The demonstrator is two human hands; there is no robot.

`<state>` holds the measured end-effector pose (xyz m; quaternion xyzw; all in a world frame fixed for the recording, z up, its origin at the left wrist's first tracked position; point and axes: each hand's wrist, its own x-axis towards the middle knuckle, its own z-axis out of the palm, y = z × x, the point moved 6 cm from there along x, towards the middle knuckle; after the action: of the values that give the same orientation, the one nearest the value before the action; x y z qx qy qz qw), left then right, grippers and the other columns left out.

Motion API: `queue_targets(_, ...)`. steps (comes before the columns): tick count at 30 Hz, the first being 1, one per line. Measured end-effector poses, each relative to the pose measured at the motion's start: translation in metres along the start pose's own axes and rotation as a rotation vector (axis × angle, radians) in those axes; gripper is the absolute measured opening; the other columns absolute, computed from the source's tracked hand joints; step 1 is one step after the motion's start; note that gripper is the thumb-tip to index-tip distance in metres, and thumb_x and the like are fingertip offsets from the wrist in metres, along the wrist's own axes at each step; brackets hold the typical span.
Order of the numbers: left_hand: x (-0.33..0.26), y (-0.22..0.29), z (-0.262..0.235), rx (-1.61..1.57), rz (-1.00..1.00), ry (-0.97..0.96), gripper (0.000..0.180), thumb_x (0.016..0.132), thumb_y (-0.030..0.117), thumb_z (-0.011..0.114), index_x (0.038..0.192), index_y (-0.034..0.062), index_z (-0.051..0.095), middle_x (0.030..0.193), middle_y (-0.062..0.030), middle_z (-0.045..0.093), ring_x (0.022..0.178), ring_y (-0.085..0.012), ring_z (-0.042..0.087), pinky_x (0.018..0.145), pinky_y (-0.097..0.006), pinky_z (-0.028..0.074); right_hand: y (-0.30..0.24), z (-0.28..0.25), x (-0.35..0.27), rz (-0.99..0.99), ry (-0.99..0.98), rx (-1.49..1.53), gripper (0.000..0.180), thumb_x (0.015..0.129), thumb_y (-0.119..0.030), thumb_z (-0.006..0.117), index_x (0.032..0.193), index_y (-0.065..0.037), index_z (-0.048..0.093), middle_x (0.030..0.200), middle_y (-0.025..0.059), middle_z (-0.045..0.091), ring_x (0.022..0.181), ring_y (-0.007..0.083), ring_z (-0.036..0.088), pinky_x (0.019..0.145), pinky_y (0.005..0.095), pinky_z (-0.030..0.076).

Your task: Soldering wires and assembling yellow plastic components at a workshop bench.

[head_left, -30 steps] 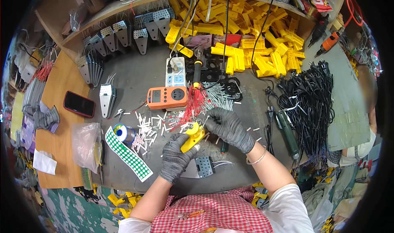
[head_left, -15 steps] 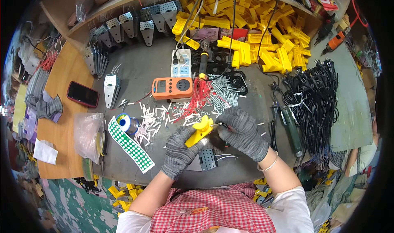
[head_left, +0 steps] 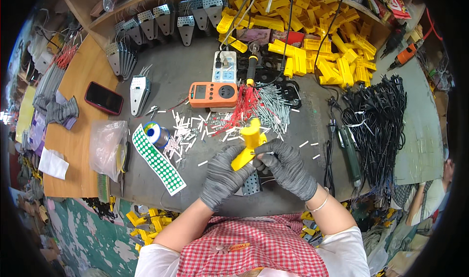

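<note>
Both gloved hands close their grip on a yellow plastic bracket-shaped part (head_left: 248, 147), held just above the grey tabletop (head_left: 185, 74): the left hand (head_left: 222, 177) cups its lower end, the right hand (head_left: 286, 167) pinches near its middle, forearms rising from the lower edge. Left of them lie a clear plastic bag (head_left: 106, 147), a long white strip of green round stickers (head_left: 157, 159) and a small folded white paper (head_left: 53, 163).

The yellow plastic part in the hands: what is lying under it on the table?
Under the yellow plastic part, a perforated metal plate shows partly; the left hand and right hand cover the rest.
</note>
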<state>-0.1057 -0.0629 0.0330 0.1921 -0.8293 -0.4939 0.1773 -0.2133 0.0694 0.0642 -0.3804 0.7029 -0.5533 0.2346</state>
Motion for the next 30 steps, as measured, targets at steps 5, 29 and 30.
queue_targets(5,-0.011,0.024,0.009,0.235,0.237,0.117,0.047,0.081,0.027,0.076,0.121,0.0047,0.063,0.102,-0.0187,0.067,0.090,-0.0374,0.066,0.080,-0.045,0.053,-0.021,0.004,0.001,-0.342,0.157,-0.707,0.024,0.086,-0.027,0.075,0.084,-0.004,0.069,0.078,0.0115,0.067,0.068,0.0262,0.066,0.062,0.0376,0.051)
queue_targets(29,-0.041,-0.007,0.055,0.398,0.337,-0.364,0.089,0.072,0.044,0.082,0.143,0.0058,0.046,0.123,-0.0203,0.059,0.108,-0.0378,0.057,0.099,-0.048,0.043,0.013,-0.114,-0.051,0.104,-0.238,-0.659,0.045,0.079,-0.031,0.081,0.114,-0.007,0.067,0.100,0.0145,0.072,0.093,0.0326,0.070,0.081,0.0399,0.055)
queue_targets(30,-0.041,-0.008,0.049,0.349,0.355,-0.317,0.089,0.071,0.041,0.083,0.143,0.0044,0.046,0.121,-0.0196,0.060,0.106,-0.0373,0.058,0.097,-0.047,0.045,-0.002,-0.104,-0.048,0.093,-0.315,-0.605,0.042,0.080,-0.031,0.080,0.114,-0.008,0.068,0.104,0.0137,0.071,0.096,0.0314,0.069,0.085,0.0406,0.055)
